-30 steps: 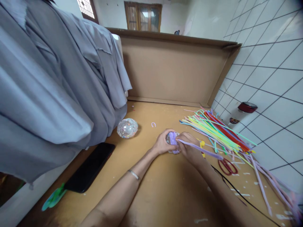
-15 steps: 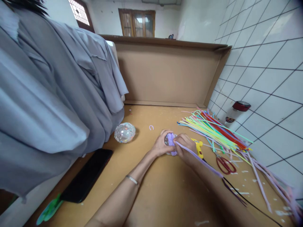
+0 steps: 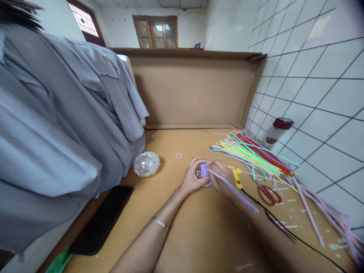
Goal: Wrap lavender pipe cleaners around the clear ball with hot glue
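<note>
My left hand (image 3: 192,177) is wrapped round a small clear rounded piece (image 3: 198,171) that has rows of purple pipe cleaner (image 3: 203,170) wound over it. Pinched against its right side, my right hand (image 3: 220,176) grips a purple pipe cleaner whose loose tail (image 3: 236,190) runs down over the right forearm. Fingers cover much of the piece. A clear, faceted-looking ball (image 3: 146,164) sits to the left of the hands, and a small curled pink strip (image 3: 179,155) lies beyond them.
A yellow glue gun (image 3: 237,176) with a black cord lies right of my hand, beside red-handled scissors (image 3: 269,194). Many coloured pipe cleaners (image 3: 256,153) spread before a red-lidded jar (image 3: 279,129). At left are a black phone (image 3: 102,220) and grey cloth (image 3: 71,113); cardboard (image 3: 193,89) stands behind.
The camera view has shifted slightly, so the surroundings sit further left. Both hands stay on the wrapped piece, and the purple tail hangs at a slightly different angle.
</note>
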Available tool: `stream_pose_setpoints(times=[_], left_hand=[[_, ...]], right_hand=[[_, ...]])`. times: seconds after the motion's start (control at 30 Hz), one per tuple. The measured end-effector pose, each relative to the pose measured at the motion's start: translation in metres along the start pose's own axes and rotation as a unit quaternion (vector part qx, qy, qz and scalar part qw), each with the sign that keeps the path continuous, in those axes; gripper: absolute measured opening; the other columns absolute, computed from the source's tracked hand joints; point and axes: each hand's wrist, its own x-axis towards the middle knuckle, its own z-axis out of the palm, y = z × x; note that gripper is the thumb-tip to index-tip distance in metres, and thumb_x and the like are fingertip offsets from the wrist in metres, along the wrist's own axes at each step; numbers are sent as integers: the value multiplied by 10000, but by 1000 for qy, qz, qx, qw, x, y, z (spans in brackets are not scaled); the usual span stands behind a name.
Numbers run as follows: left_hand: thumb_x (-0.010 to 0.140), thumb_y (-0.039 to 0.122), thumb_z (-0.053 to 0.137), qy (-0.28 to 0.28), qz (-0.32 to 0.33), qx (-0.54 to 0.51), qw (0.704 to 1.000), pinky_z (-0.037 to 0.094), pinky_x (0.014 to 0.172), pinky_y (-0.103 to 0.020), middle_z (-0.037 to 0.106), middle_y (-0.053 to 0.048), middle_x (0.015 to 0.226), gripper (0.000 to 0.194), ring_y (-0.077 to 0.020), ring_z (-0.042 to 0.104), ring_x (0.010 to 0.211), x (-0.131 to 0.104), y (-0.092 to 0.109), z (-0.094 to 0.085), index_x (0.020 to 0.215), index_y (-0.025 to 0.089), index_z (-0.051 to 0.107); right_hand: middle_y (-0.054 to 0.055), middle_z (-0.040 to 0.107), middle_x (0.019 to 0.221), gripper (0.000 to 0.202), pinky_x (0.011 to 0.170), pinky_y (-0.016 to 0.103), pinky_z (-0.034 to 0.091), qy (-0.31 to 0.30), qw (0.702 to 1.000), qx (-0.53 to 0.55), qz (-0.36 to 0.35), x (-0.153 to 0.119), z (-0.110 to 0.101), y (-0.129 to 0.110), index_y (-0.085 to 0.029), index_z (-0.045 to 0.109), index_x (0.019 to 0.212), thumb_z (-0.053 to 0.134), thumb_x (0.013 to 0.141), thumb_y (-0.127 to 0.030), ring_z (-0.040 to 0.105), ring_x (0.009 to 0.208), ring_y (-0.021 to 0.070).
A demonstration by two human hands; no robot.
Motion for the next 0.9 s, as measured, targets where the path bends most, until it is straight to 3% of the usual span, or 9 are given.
stream_pose_setpoints(times=[0.23,0.5,0.73,0.9], left_hand=[[675,264,706,-2,-41,-42,998,453,988,-397,591,-84,1154,487,-241,578,1087,-3,1,1,1128,199,538],[690,291,696,-19,-42,-28,999,451,989,-408,593,-90,1170,503,-249,579,1095,-4,-1,0,1157,199,530],[627,383,764,-69,77,58,993,418,1019,-439,580,-95,1178,629,-264,537,1140,-2,-4,-2,1179,221,510],[572,431,808,-72,70,115,988,409,1028,-449,567,-106,1197,735,-276,529,1158,-3,0,-2,1200,224,487]], right_hand=[[72,607,813,184,708,306,445,18,1000,-8,8,-2,5,1,-175,607,884,428,922,-189,552,783,181],[80,612,839,202,711,314,438,17,1000,-12,19,-4,5,2,-183,612,889,413,923,-194,550,801,189],[76,604,822,178,716,312,436,25,999,-30,3,-8,5,3,-174,606,895,429,907,-179,534,786,187],[81,614,848,165,721,318,449,18,999,-38,-3,-10,4,5,-179,616,923,453,896,-184,552,816,197]])
